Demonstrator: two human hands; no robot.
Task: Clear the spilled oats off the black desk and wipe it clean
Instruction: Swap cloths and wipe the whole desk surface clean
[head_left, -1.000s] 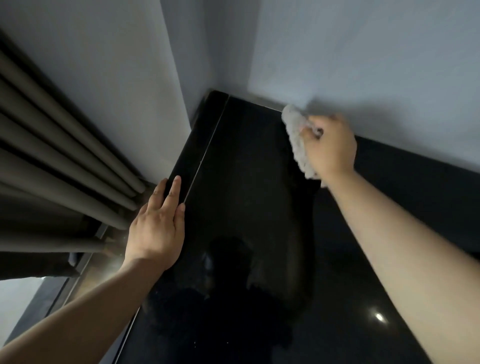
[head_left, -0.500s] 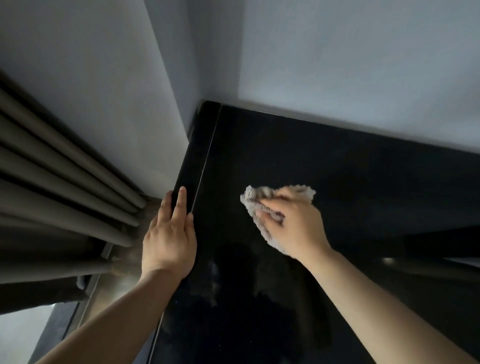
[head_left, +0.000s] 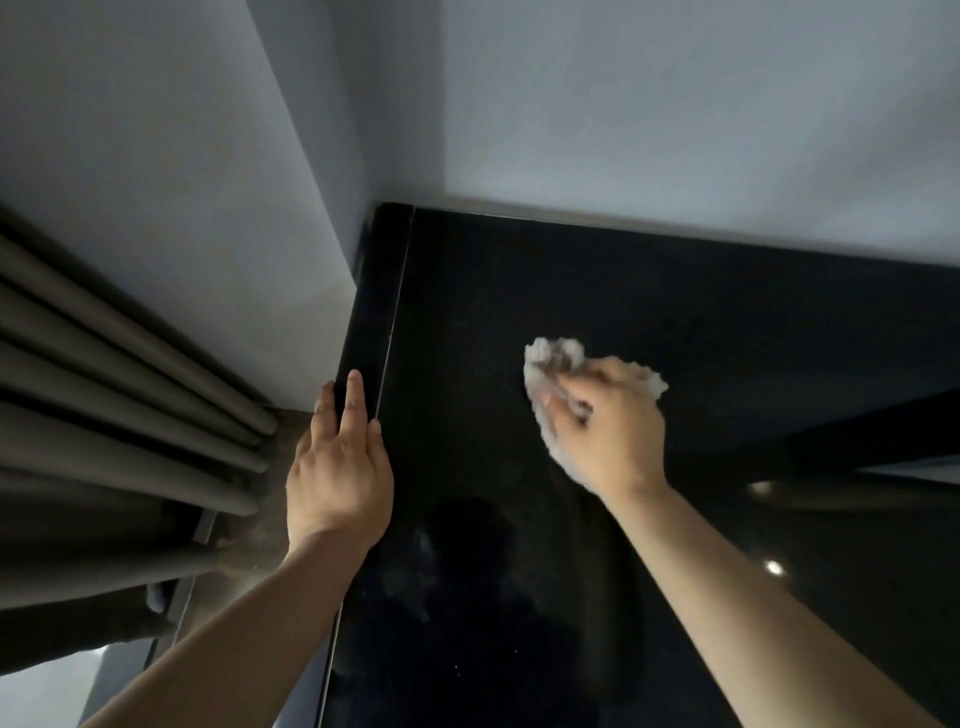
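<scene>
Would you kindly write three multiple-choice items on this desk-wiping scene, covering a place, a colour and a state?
1. Where does the left hand rest?
A. raised in the air
B. on the left edge of the black desk
C. at the desk's far right corner

2. What colour is the cloth?
A. pale greyish white
B. red
C. dark blue

3. What is the right hand doing?
A. lying flat and empty
B. hanging off the desk
C. holding the bunched cloth on the desk

Answers:
1 B: it lies flat with straight fingers along the edge strip.
2 A: it shows pale against the black top.
3 C: its fingers curl round the cloth.
</scene>
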